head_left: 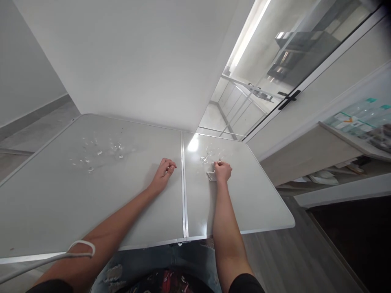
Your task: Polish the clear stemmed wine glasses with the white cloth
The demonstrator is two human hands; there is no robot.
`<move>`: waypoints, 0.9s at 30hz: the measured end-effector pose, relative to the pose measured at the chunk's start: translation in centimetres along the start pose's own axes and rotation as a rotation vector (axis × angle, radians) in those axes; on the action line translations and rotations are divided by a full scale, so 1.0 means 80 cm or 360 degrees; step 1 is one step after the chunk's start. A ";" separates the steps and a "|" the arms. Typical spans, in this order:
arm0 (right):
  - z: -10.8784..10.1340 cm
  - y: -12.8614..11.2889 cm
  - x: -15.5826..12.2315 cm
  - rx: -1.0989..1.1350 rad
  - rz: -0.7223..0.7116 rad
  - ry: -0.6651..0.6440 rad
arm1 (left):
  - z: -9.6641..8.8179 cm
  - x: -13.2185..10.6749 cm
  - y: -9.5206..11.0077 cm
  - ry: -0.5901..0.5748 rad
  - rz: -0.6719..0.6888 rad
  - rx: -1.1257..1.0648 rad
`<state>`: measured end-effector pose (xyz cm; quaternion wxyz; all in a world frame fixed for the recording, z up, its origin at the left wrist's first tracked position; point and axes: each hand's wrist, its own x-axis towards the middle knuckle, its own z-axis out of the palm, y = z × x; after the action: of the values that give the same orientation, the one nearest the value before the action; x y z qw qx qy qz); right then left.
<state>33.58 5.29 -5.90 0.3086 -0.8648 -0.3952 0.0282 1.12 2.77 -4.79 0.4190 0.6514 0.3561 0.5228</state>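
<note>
My right hand (pixel 222 171) is closed, its fingers pinched at the low part of a clear stemmed glass (pixel 221 154) on the right side of the table. The grip itself is partly hidden by my fingers. Another clear stemmed glass (pixel 204 159) stands just left of it. A small white piece (pixel 211 176), perhaps folded cloth, lies against the left side of this hand; its kind is unclear. My left hand (pixel 165 169) rests over the table left of the metal seam, fingers loosely bent and thumb apart, with nothing visible in it.
Several clear glasses (pixel 99 153) stand on the left part of the pale table (pixel 146 219). A metal seam (pixel 183 191) divides the tabletop. Behind is a white wall (pixel 131 61). Shelves with plastic bottles (pixel 360 114) are at the right. A white cable (pixel 61 256) crosses my left forearm.
</note>
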 end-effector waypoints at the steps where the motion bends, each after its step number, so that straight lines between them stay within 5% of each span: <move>1: 0.000 -0.001 -0.001 -0.0005 0.0002 0.0002 | 0.000 -0.001 0.001 -0.0007 -0.0009 0.0000; 8: 0.001 -0.009 -0.012 -0.0023 0.0024 0.0052 | -0.008 -0.007 0.002 -0.0202 -0.0006 0.0009; 18: 0.005 -0.002 -0.023 0.0050 0.0027 0.0171 | -0.009 -0.016 0.020 -0.0076 0.0081 0.0273; 23: 0.015 0.010 -0.018 0.0030 -0.0006 0.0247 | -0.029 -0.010 0.071 0.0210 0.0004 0.0467; 27: 0.010 0.007 -0.022 0.0045 0.0004 0.0232 | -0.077 -0.037 0.095 0.0574 0.0004 0.0633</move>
<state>32.55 4.20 -7.24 0.3488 -0.8605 -0.3702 -0.0290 -5.27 -1.84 1.70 0.2117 0.6177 0.5200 0.5507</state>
